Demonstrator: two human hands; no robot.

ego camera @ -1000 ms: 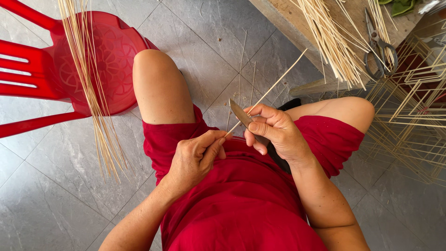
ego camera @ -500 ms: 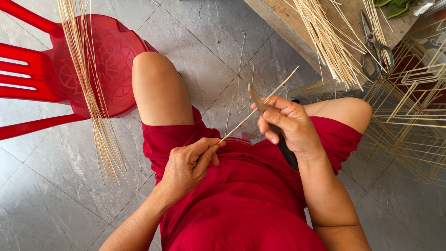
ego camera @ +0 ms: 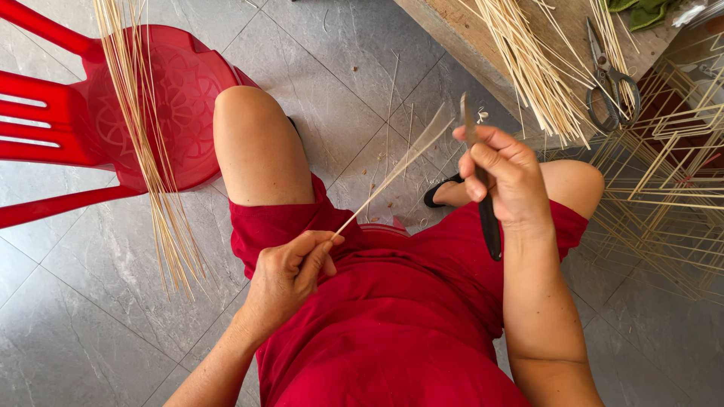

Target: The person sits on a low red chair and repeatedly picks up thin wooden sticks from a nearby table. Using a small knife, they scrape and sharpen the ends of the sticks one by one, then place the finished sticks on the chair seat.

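My left hand [ego camera: 290, 275] pinches the near end of a thin bamboo stick [ego camera: 392, 169] over my lap. The stick slants up and to the right, and its far end is blurred. My right hand [ego camera: 504, 175] grips a knife [ego camera: 483, 203] with a black handle; the blade points up beside the stick's far end. I sit in red clothes with both knees bare.
A red plastic chair [ego camera: 75, 128] stands at the left with a bundle of bamboo sticks [ego camera: 147, 143] lying across it. A wooden bench [ego camera: 483, 38] at the top right holds more sticks [ego camera: 539, 68] and scissors [ego camera: 607, 79]. Bamboo frames [ego camera: 664, 196] stand at the right. The floor is grey tile.
My right hand has slid the knife along the stick, away from my left hand and up to the stick's far end. The left hand has stayed on the near end.
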